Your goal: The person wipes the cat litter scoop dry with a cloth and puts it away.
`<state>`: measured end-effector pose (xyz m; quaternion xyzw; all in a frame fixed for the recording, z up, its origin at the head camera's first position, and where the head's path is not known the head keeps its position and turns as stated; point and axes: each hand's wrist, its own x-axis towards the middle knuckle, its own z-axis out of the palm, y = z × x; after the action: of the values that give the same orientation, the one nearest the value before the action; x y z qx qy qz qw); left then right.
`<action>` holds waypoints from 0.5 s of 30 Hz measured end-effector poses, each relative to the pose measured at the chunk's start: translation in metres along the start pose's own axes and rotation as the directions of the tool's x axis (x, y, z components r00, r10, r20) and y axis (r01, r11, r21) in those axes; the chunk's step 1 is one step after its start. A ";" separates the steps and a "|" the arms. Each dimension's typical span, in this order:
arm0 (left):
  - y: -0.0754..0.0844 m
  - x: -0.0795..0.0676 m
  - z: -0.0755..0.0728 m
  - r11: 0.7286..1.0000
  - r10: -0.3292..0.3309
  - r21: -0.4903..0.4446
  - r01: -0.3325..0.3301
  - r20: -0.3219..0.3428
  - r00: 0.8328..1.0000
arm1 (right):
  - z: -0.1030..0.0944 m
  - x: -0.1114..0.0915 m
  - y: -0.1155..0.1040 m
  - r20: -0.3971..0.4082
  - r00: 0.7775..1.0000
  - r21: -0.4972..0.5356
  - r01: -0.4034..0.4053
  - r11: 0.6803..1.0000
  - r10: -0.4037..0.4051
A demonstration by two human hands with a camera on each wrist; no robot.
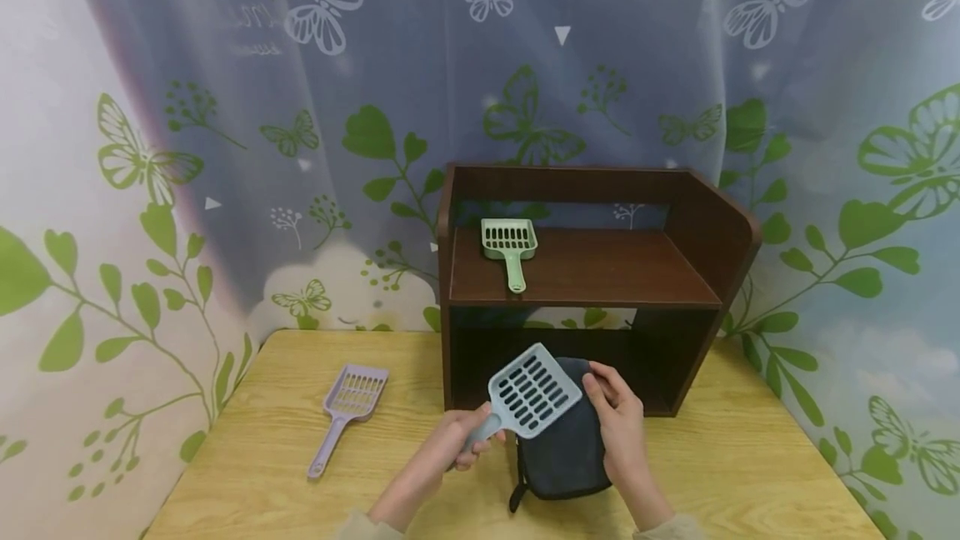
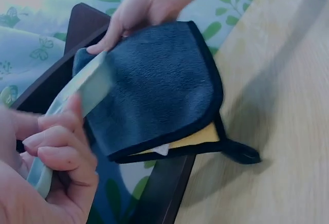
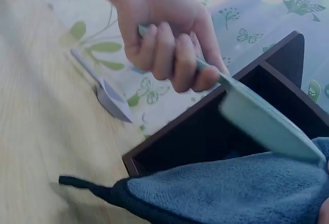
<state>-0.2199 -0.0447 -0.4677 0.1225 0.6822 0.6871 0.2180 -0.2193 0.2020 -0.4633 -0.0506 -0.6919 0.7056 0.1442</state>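
Observation:
My left hand [image 1: 459,433] grips the handle of a pale blue litter scoop [image 1: 536,392], its slotted head tilted up to the right. Beside it, my right hand [image 1: 622,423] pinches a folded dark grey-blue towel [image 1: 562,458] near its upper corner, thumb on the near face. The scoop head overlaps the towel in the head view; in the right wrist view its tip meets or nearly meets the cloth [image 3: 231,188]. A black hanging loop [image 2: 241,151] and a yellow inner side [image 2: 198,137] show at the towel's lower edge in the left wrist view.
A dark brown two-level shelf [image 1: 600,269] stands at the back, with a green litter scoop [image 1: 510,250] on its upper board. A purple litter scoop [image 1: 347,408] lies on the wooden table [image 1: 255,457] to the left. A patterned curtain [image 1: 390,40] hangs behind.

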 end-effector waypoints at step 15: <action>-0.002 0.013 0.029 0.988 -0.001 -0.157 -0.010 -0.073 0.997 | 0.025 -0.026 0.015 -0.268 0.963 0.152 0.047 0.987 -0.004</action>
<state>-0.2173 -0.0132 -0.4700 0.0814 0.6331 0.7432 0.2006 -0.2036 0.1712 -0.4802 -0.1247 -0.6090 0.7428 0.2486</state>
